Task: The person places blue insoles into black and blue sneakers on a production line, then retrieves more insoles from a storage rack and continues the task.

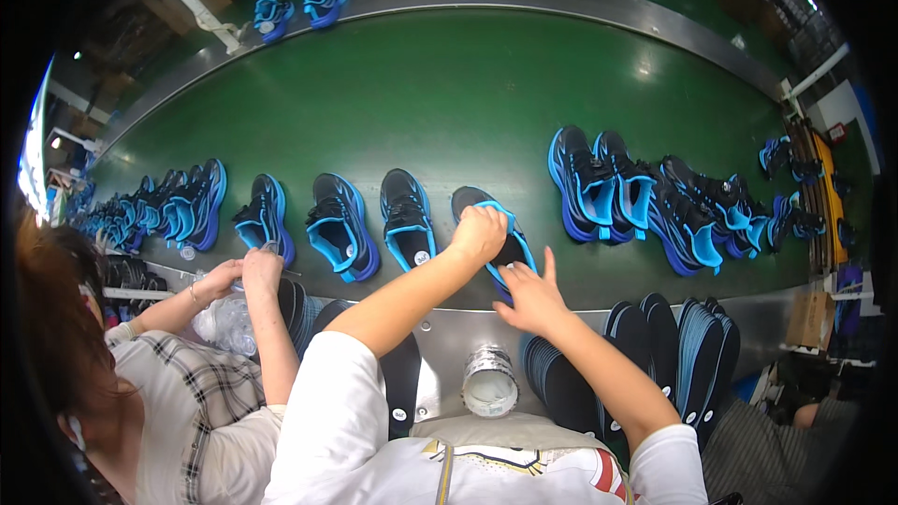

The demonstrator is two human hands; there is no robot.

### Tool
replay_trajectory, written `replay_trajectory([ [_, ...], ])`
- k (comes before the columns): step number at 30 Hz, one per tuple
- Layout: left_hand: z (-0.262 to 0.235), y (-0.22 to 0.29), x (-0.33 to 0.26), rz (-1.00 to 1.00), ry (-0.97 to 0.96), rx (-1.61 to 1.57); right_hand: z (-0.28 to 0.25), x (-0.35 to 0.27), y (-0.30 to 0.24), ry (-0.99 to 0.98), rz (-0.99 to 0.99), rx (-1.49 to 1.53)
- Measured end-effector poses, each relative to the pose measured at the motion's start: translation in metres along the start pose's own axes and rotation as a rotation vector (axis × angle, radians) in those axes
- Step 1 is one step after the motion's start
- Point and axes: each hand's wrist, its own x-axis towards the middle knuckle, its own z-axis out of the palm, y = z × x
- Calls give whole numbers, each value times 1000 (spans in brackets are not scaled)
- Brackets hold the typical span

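Green conveyor belt (449,93) fills most of the view, curving left to right, with black-and-blue sneakers riding on it. Dense cluster (150,210) at far left, another bunch (673,201) on the right, a lone pair (299,7) at the far edge. Three single sneakers (341,224) sit spaced out near the front edge, toes pointing away, openings toward the workers; looks like that's so they can be reached from this side.

Steel ledge (440,327) runs along the belt's near edge. Stack of dark insoles (655,346) fanned on it at right, close to hand. Roll of tape (489,382) stands just beside them.

Sneaker in hand (513,245): at the belt's front edge, right in front of the person. Left hand (479,232) is closed, gripping its collar from above, probably steadying it. Right hand (531,297) is open, fingers spread, pressing at its near end; it covers part of the sneaker.

Co-worker's hands (238,273) at left, on a clear plastic bag (224,323).
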Motion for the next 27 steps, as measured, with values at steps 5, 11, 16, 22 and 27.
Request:
replay_trajectory([
  [5,3,-12,-12,55,32,-48,-18,-76,-20,295,62,89],
  [11,-37,-48,-11,-291,7,-813,-17,-149,-50,403,170,148],
  [16,-93,-50,-54,-455,321,-1722,0,-169,-49,394,201,214],
  [22,-120,58,-146,-565,118,-1782,8,-128,-35,481,251,380],
  [27,-110,119,-178,-205,162,-1050,-4,-48,-7,545,115,276],
])
